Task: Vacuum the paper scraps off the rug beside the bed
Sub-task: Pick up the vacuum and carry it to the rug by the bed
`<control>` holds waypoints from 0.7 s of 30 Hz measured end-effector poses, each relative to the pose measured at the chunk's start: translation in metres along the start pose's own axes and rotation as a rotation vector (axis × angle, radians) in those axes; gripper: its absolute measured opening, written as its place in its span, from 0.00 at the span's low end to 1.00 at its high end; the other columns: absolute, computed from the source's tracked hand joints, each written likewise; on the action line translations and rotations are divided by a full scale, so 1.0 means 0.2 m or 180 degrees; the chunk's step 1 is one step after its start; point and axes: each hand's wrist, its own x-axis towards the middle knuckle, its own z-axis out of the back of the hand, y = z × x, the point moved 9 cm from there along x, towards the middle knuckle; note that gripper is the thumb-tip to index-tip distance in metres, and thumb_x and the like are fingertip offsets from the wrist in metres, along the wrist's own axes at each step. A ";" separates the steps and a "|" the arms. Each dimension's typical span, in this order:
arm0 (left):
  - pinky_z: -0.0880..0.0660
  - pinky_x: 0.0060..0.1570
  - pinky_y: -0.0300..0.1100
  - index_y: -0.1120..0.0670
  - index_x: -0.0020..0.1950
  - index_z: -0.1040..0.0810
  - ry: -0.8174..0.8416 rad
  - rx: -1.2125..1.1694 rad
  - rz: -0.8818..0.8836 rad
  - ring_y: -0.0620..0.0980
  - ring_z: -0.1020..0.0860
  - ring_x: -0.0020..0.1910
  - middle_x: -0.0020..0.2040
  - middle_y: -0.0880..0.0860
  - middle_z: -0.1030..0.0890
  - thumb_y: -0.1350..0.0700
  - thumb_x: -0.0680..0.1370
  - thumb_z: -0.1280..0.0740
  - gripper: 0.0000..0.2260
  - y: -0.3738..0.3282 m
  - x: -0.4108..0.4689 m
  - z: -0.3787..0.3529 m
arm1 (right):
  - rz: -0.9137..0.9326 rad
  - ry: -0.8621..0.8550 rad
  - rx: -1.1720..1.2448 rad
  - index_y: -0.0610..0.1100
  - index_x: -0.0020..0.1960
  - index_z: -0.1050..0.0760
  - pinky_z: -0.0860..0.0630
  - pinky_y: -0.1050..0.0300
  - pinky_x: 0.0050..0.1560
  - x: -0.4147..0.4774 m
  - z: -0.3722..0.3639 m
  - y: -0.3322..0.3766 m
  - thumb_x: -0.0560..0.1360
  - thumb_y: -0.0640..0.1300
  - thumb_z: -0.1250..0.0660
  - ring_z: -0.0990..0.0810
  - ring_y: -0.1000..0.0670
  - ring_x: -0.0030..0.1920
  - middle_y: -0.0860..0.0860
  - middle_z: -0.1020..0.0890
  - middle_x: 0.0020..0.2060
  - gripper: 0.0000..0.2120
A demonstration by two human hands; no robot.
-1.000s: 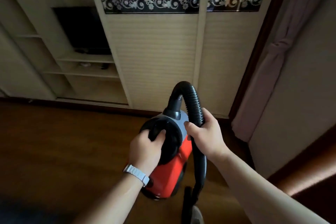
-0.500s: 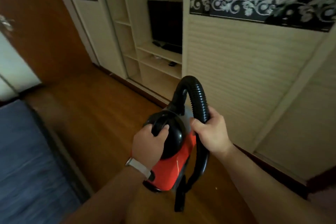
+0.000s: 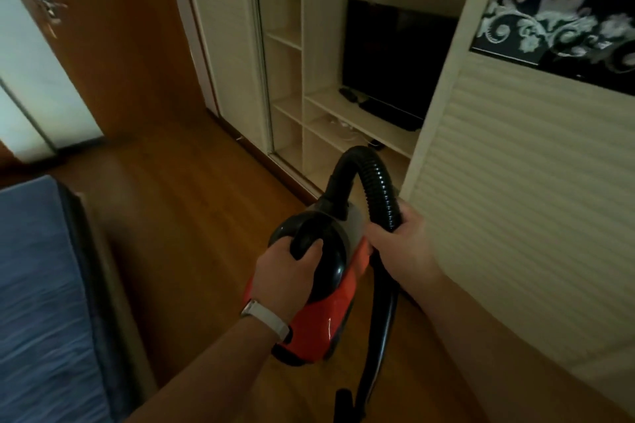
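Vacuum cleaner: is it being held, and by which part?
Yes. The left hand grips the black carry handle atop the red vacuum cleaner; the right hand grips its black ribbed hose.

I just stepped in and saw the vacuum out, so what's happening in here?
A person is carrying a small red-and-black canister vacuum over the wooden floor, between the blue-covered bed and the wardrobe with the TV. The left hand grips its black carry handle; the right hand holds the ribbed hose. No rug or paper scraps are in view, so vacuuming seems not yet begun.
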 end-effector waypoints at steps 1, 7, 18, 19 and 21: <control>0.35 0.21 0.29 0.51 0.34 0.25 -0.0021 0.0032 -0.0029 0.41 0.26 0.24 0.27 0.48 0.24 0.44 0.75 0.31 0.14 -0.01 0.10 0.03 | 0.0019 0.0013 -0.0026 0.46 0.46 0.24 0.18 0.37 0.38 0.08 -0.05 0.03 0.68 0.43 0.27 0.17 0.38 0.36 0.40 0.19 0.37 0.09; 0.39 0.18 0.33 0.61 0.35 0.27 -0.0319 0.0033 -0.0067 0.44 0.34 0.20 0.26 0.55 0.29 0.45 0.75 0.31 0.20 -0.02 0.61 0.22 | 0.0264 0.0211 -0.0119 0.45 0.44 0.26 0.17 0.44 0.38 0.53 -0.40 0.20 0.71 0.39 0.28 0.18 0.45 0.34 0.45 0.19 0.34 0.07; 0.27 0.25 0.46 0.57 0.38 0.23 -0.0936 0.0465 0.0152 0.52 0.23 0.29 0.30 0.55 0.22 0.44 0.75 0.32 0.16 0.05 1.53 0.51 | 0.0561 0.0827 0.0362 0.43 0.41 0.26 0.24 0.59 0.30 1.45 -1.13 0.35 0.71 0.38 0.30 0.23 0.52 0.27 0.47 0.22 0.28 0.05; 0.25 0.28 0.49 0.57 0.40 0.22 -0.1026 0.0473 0.0179 0.53 0.22 0.30 0.31 0.55 0.21 0.44 0.75 0.32 0.16 0.05 1.62 0.55 | 0.0618 0.0889 0.0420 0.43 0.40 0.26 0.25 0.60 0.29 1.54 -1.21 0.38 0.71 0.37 0.30 0.23 0.53 0.27 0.47 0.22 0.28 0.06; 0.23 0.31 0.53 0.58 0.42 0.21 -0.1187 0.0485 0.0279 0.54 0.21 0.32 0.32 0.56 0.20 0.45 0.75 0.32 0.16 0.05 1.79 0.63 | 0.0714 0.1081 0.0486 0.44 0.38 0.27 0.27 0.62 0.27 1.71 -1.37 0.46 0.72 0.36 0.30 0.25 0.53 0.25 0.49 0.24 0.27 0.08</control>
